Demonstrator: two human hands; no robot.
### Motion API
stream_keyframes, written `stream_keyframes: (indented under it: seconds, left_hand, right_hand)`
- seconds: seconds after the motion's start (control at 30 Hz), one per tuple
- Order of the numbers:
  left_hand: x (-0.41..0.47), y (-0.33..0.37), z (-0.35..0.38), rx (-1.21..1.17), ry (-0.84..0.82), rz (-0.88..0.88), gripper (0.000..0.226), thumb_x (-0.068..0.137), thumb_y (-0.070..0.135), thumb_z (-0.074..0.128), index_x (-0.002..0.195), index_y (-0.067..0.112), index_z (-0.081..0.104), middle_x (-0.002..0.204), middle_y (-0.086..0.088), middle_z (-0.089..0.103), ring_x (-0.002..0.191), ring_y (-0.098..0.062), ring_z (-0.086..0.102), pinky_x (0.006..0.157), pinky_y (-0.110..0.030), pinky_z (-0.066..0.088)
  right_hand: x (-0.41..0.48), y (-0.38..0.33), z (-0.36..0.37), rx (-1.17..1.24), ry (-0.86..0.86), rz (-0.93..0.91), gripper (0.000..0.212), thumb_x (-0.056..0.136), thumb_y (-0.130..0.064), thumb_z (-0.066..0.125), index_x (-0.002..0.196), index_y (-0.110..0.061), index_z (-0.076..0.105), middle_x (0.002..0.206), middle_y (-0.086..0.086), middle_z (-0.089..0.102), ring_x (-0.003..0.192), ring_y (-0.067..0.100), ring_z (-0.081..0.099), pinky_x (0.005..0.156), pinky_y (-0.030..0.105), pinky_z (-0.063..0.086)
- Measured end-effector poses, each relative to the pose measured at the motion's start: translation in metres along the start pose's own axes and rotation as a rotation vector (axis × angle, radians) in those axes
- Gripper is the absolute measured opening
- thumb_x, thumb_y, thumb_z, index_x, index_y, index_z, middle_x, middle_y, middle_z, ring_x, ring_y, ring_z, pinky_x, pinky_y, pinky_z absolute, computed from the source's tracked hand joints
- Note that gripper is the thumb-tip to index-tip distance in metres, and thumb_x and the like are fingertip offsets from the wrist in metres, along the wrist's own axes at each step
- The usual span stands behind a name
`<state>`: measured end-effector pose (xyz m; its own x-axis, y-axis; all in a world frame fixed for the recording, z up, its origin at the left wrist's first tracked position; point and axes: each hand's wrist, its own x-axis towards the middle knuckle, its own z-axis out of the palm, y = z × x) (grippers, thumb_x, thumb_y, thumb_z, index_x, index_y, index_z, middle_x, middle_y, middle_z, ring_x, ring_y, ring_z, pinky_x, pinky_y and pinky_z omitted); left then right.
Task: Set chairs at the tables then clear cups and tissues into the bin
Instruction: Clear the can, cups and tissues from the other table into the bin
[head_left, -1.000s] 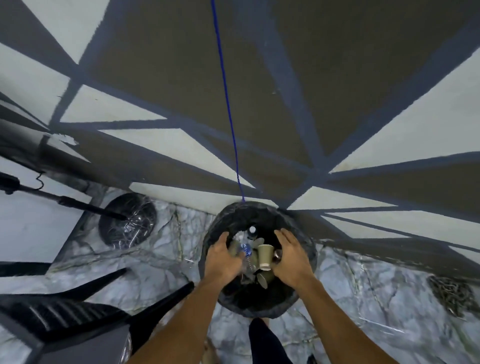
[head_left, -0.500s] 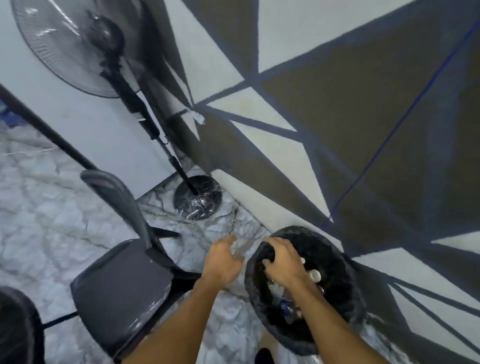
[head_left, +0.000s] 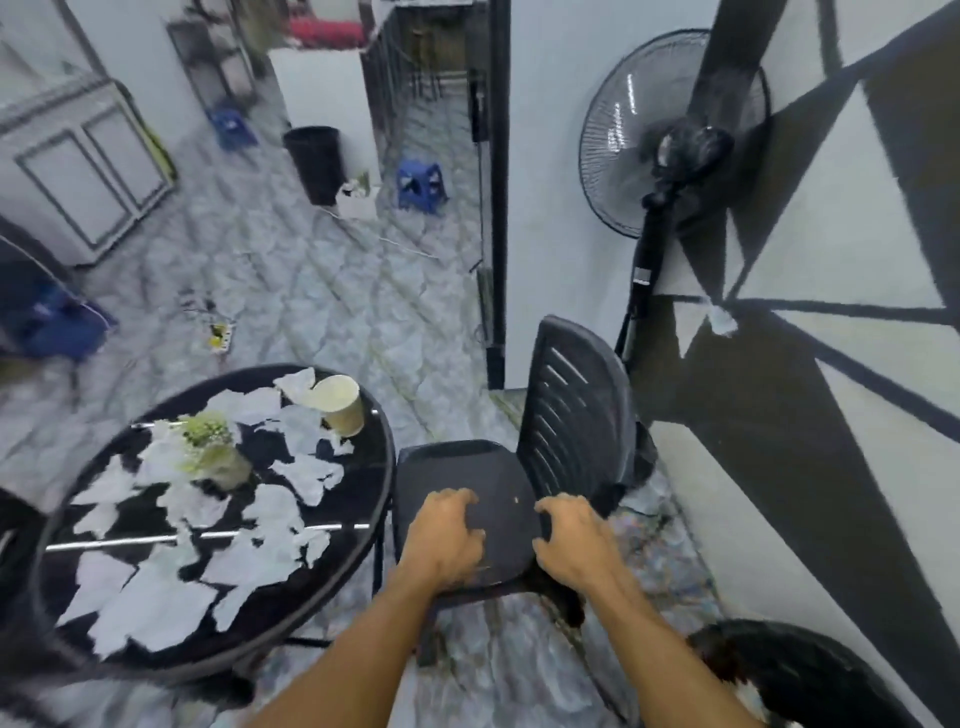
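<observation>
Head view. Bin (head_left: 779, 670) at 5 o'clock, nearest. Left hand (head_left: 447, 535) and right hand (head_left: 571, 540), fingers curled, over the chair (head_left: 571, 415) seat at 12 o'clock; whether they grasp it cannot be told. Table (head_left: 363, 493) at 9 o'clock bears tissues (head_left: 270, 512) and cup (head_left: 340, 408), uncleared. Step judged: clearing; next, reach toward 10 o'clock to gather them.

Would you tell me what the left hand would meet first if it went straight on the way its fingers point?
Most likely the chair: the left hand lies over its seat, fingers curled toward the slatted backrest. Depth is unclear, so seat or backrest first.
</observation>
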<state>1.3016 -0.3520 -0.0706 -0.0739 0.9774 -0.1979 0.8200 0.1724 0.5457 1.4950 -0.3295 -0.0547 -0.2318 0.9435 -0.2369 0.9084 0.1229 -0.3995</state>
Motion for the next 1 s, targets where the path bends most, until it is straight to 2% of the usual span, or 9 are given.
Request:
stream_keyframes:
  seconds: [0.13, 0.23, 0.37, 0.5, 0.57, 0.73, 0.87, 0.93, 1.0]
  left_hand:
    - [-0.006, -0.055, -0.037, -0.04, 0.092, -0.107, 0.049, 0.084, 0.03, 0.068, 0.13, 0.016, 0.059, 0.128, -0.002, 0.06, 0.124, -0.021, 0.05, 0.105, -0.032, 0.04]
    - [-0.003, -0.082, -0.058, -0.101, 0.141, -0.181, 0.051, 0.083, 0.032, 0.067, 0.132, 0.019, 0.058, 0.127, 0.001, 0.059, 0.122, -0.019, 0.053, 0.104, -0.034, 0.044]
    - [0.011, -0.107, -0.082, -0.142, 0.222, -0.26, 0.051, 0.085, 0.024, 0.066, 0.135, 0.016, 0.057, 0.131, 0.001, 0.059, 0.124, -0.017, 0.053, 0.104, -0.03, 0.043]
    - [0.039, -0.126, -0.106, -0.141, 0.263, -0.341, 0.055, 0.085, 0.026, 0.064, 0.139, 0.022, 0.052, 0.136, 0.002, 0.055, 0.132, -0.018, 0.046, 0.109, -0.034, 0.039]
    - [0.054, -0.131, -0.117, -0.15, 0.287, -0.375, 0.056, 0.084, 0.028, 0.065, 0.138, 0.023, 0.052, 0.137, 0.003, 0.054, 0.132, -0.017, 0.044, 0.11, -0.034, 0.039]
    - [0.091, -0.146, -0.137, -0.142, 0.341, -0.397, 0.066, 0.083, 0.03, 0.071, 0.143, 0.024, 0.045, 0.145, 0.004, 0.047, 0.136, -0.015, 0.037, 0.111, -0.028, 0.031]
    - [0.125, -0.165, -0.147, -0.17, 0.347, -0.384, 0.079, 0.079, 0.035, 0.076, 0.147, 0.023, 0.038, 0.152, 0.004, 0.039, 0.141, -0.015, 0.03, 0.112, -0.03, 0.029]
    - [0.147, -0.175, -0.149, -0.148, 0.338, -0.356, 0.091, 0.071, 0.043, 0.079, 0.149, 0.023, 0.035, 0.152, 0.004, 0.038, 0.141, -0.018, 0.03, 0.115, -0.033, 0.029]
    - [0.169, -0.184, -0.15, -0.127, 0.31, -0.334, 0.104, 0.062, 0.049, 0.082, 0.149, 0.026, 0.031, 0.152, 0.002, 0.037, 0.141, -0.021, 0.03, 0.116, -0.04, 0.032]
  right_hand:
    - [0.031, -0.067, 0.019, -0.067, -0.086, -0.134, 0.05, 0.084, -0.028, 0.065, 0.133, -0.021, 0.057, 0.126, -0.001, 0.058, 0.122, 0.022, 0.05, 0.097, 0.036, 0.047]
    - [0.057, -0.104, 0.028, -0.088, -0.101, -0.219, 0.051, 0.085, -0.029, 0.065, 0.135, -0.021, 0.055, 0.126, -0.001, 0.058, 0.124, 0.022, 0.049, 0.097, 0.036, 0.047]
    - [0.101, -0.143, 0.031, -0.079, -0.13, -0.301, 0.053, 0.087, -0.025, 0.065, 0.138, -0.02, 0.053, 0.131, 0.002, 0.056, 0.128, 0.023, 0.047, 0.099, 0.035, 0.045]
    - [0.149, -0.172, 0.028, -0.014, -0.177, -0.332, 0.04, 0.083, -0.018, 0.065, 0.123, -0.013, 0.063, 0.116, 0.004, 0.065, 0.104, 0.023, 0.062, 0.086, 0.034, 0.053]
    - [0.17, -0.185, 0.029, -0.017, -0.189, -0.369, 0.04, 0.081, -0.018, 0.064, 0.121, -0.016, 0.064, 0.111, 0.001, 0.066, 0.1, 0.021, 0.063, 0.083, 0.031, 0.053]
    - [0.214, -0.212, 0.033, -0.003, -0.22, -0.387, 0.052, 0.081, -0.021, 0.065, 0.133, -0.022, 0.058, 0.127, 0.0, 0.061, 0.121, 0.023, 0.054, 0.099, 0.033, 0.047]
    - [0.242, -0.222, 0.038, 0.007, -0.234, -0.354, 0.051, 0.083, -0.024, 0.067, 0.133, -0.022, 0.058, 0.13, 0.0, 0.058, 0.123, 0.022, 0.052, 0.096, 0.031, 0.046]
    - [0.252, -0.224, 0.04, 0.005, -0.229, -0.317, 0.04, 0.081, -0.022, 0.066, 0.121, -0.02, 0.064, 0.121, 0.0, 0.061, 0.112, 0.022, 0.058, 0.087, 0.03, 0.049]
    - [0.258, -0.224, 0.04, -0.003, -0.207, -0.273, 0.021, 0.077, -0.018, 0.063, 0.098, -0.017, 0.066, 0.103, -0.002, 0.063, 0.093, 0.021, 0.061, 0.076, 0.03, 0.052]
